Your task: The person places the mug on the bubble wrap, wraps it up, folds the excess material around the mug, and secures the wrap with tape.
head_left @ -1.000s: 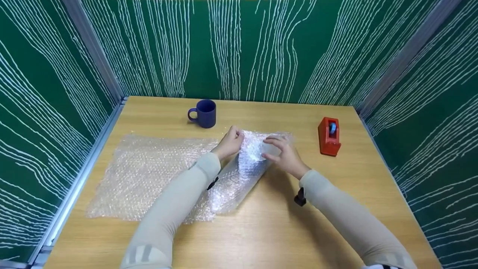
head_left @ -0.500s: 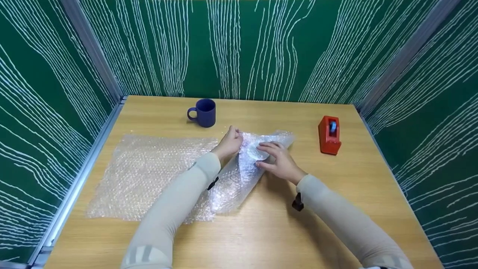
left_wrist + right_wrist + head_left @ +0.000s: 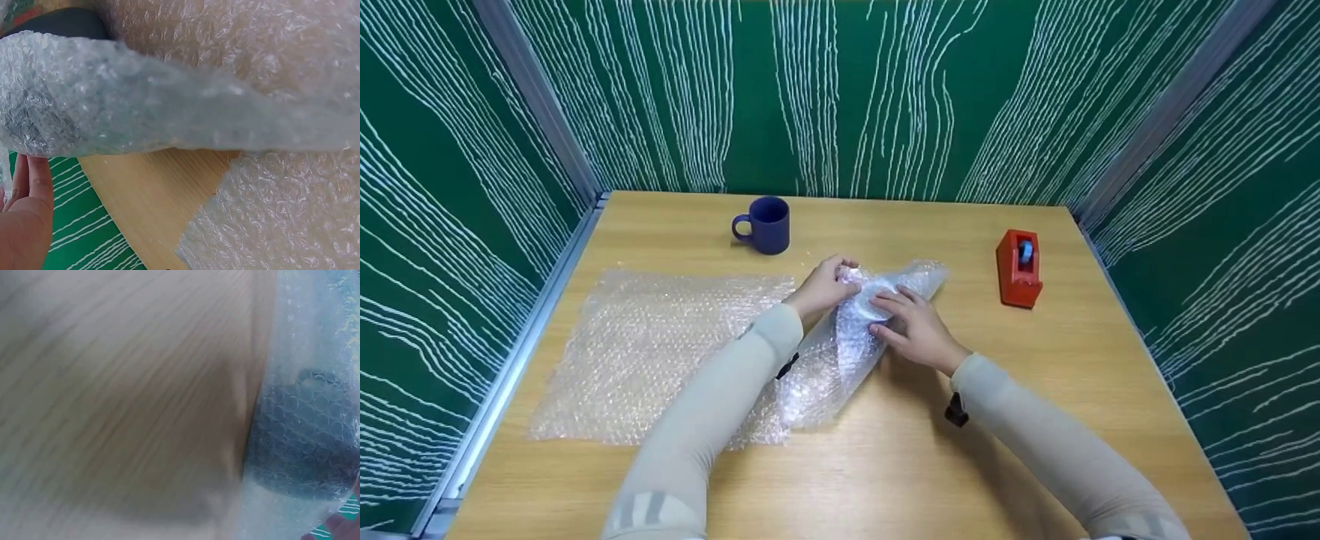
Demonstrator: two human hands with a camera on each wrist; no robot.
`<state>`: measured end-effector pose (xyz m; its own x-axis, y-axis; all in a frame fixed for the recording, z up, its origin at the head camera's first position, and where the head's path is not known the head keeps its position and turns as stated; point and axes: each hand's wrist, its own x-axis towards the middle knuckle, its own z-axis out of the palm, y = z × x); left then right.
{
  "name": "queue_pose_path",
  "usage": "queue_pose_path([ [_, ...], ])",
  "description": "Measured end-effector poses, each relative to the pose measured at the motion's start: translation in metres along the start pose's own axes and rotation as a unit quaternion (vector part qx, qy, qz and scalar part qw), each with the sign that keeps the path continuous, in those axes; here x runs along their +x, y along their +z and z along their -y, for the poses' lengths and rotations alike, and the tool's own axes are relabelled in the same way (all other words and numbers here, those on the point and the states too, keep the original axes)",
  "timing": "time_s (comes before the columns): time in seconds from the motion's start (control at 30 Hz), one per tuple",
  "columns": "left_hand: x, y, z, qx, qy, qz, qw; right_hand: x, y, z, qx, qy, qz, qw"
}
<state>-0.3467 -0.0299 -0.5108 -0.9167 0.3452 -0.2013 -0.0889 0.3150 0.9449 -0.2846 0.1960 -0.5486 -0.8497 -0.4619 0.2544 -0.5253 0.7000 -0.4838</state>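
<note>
A dark mug (image 3: 306,439), seen through clear bubble wrap in the right wrist view, lies inside a partly rolled bundle. The bubble wrap (image 3: 817,382) folds over it at the table's middle. My left hand (image 3: 823,289) holds the bundle's far left side, thumb on top and forefinger stretched along the far edge. In the left wrist view its fingers (image 3: 39,180) meet the wrap's edge. My right hand (image 3: 915,326) grips the bundle from the right, bent fingers on top and thumb on the near side.
Another sheet of bubble wrap (image 3: 660,352) lies flat on the left of the wooden table (image 3: 900,480). Behind the bundle stands a blue mug (image 3: 769,226), handle to the left. A red tape dispenser (image 3: 1020,270) stands at the right. Green walls (image 3: 750,112) enclose the table's back and sides.
My right hand has moved left and down onto the bundle, bringing the wrap over with it. My left thumb and forefinger have spread from a tight pinch at the wrap's edge.
</note>
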Motion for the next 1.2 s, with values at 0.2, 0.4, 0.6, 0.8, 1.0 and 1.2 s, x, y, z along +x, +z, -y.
queue_pose_path([
  [0.2,-0.001,0.001,0.0,-0.009,0.016,-0.004,0.9998,0.002,-0.005,0.008,-0.027,0.021,0.039,0.999],
  [0.4,-0.001,0.001,-0.002,0.0,0.038,-0.007,0.9993,0.006,-0.01,0.01,-0.031,0.03,0.06,0.997],
  [0.6,0.001,0.001,-0.003,0.011,0.043,0.002,0.999,0.013,-0.017,0.006,-0.02,0.002,0.081,0.997],
  [0.8,0.0,0.002,-0.003,0.016,0.029,0.011,0.9994,0.02,-0.022,0.0,0.004,-0.015,0.11,0.994],
  [1.0,-0.001,0.005,0.0,0.026,0.026,0.02,0.9991,0.02,-0.021,-0.009,0.029,-0.038,0.105,0.993],
  [1.2,0.0,0.009,0.005,0.04,0.042,0.024,0.998,0.014,-0.017,-0.016,0.046,-0.073,0.069,0.994],
])
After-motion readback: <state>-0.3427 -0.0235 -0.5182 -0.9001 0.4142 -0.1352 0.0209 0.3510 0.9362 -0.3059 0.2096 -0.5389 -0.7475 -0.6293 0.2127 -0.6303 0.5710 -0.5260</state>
